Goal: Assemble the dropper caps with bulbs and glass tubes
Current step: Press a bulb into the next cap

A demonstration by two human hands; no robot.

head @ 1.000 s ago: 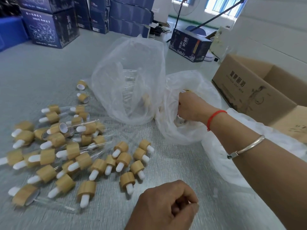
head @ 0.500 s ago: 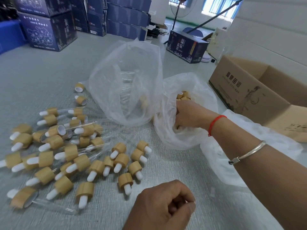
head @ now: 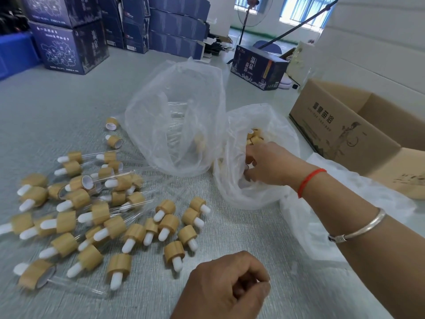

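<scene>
The right hand reaches into the mouth of a crumpled clear bag that holds loose wooden caps. Its fingers are curled down among them and seem to pinch 1 small piece, though the plastic hides too much to be sure. A red string and a silver bangle sit on that wrist and forearm.

The left hand rests near the table's front edge, fingers curled into a loose fist with the thumb against them; I cannot tell whether anything is inside.

A second, taller clear bag stands just left of the first (thin glass tubes show faintly through it). To the left a scattered pile of droppers covers the table, wooden collars with white bulbs, some with glass tubes fitted. An open cardboard box stands at the right, and dark blue cartons are stacked at the far side.
</scene>
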